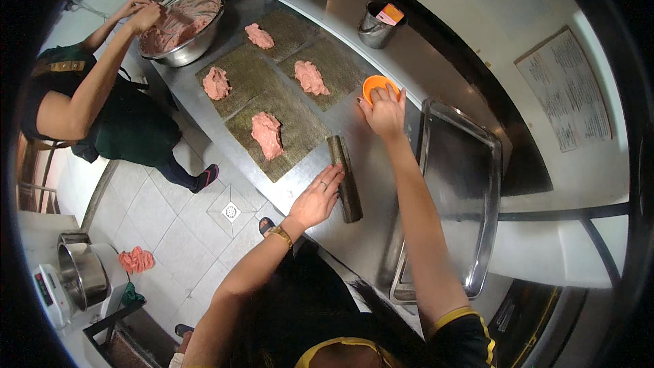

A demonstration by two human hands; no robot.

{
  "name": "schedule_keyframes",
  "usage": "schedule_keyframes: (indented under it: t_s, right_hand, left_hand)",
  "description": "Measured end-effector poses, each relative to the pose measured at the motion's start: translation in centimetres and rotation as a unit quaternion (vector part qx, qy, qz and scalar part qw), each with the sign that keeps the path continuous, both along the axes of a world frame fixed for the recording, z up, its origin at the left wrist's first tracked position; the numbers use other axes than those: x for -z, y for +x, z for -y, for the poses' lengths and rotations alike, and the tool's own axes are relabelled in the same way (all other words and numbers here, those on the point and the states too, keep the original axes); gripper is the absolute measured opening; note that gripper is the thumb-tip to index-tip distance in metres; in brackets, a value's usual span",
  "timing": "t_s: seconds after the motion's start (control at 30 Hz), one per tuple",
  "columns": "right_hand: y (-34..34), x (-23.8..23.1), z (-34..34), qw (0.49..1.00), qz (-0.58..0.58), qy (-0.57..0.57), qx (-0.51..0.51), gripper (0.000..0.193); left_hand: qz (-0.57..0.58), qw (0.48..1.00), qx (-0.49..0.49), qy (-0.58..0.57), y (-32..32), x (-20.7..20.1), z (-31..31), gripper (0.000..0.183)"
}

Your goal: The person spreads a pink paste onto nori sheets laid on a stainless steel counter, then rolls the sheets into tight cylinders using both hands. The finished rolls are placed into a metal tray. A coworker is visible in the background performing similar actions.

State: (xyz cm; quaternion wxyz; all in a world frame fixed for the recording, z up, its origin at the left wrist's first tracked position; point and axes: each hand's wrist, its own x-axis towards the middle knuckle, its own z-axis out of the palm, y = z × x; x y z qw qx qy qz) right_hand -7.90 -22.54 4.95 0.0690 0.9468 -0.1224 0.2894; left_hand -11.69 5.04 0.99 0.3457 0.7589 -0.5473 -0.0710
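One orange bowl (pixel 375 81), right hand (pixel 385 112) spread, fingertips (pixel 382 93) inside, left hand (pixel 315 202) flat against roll (pixel 347 189)

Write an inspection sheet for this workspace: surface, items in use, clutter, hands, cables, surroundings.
Surface: metal table, shiny.
Items: four dark green sheets, each bearing pink paste; one dark roll; orange bowl.
Clutter: metal tray at right; metal container holding a packet.
Hands: left hand touches the roll; right hand has fingers over the orange bowl.
Cables: thin cord-like shape, upper left, unclear.
Surroundings: co-worker at large metal bowl; pink cloth on tiled floor.
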Motion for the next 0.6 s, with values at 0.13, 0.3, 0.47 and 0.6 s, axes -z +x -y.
schedule_keyframes:
  t_s: [0.13,0.3,0.47,0.6]
  right_hand:
    - [1.8,-0.4,1.6,0.96,-0.274,-0.017,0.064,0.048]
    - [-0.8,-1.7,-1.3,0.984,-0.138,0.088,-0.074,0.038]
    - [-5.6,1.1,-5.9,0.97,-0.154,0.07,-0.174,0.034]
    - [-8.1,2.8,-7.1,0.96,-0.192,0.098,-0.178,0.036]
  left_hand:
    - [-0.015,1.0,-0.002,0.007,0.2,-0.3,-0.1,0.053]
    - [-0.004,1.0,-0.014,0.005,0.3,0.3,-0.6,0.055]
    - [-0.003,1.0,-0.008,0.004,0.2,-0.1,-0.2,0.056]
    - [-0.005,1.0,-0.008,0.007,0.1,0.1,0.0,0.056]
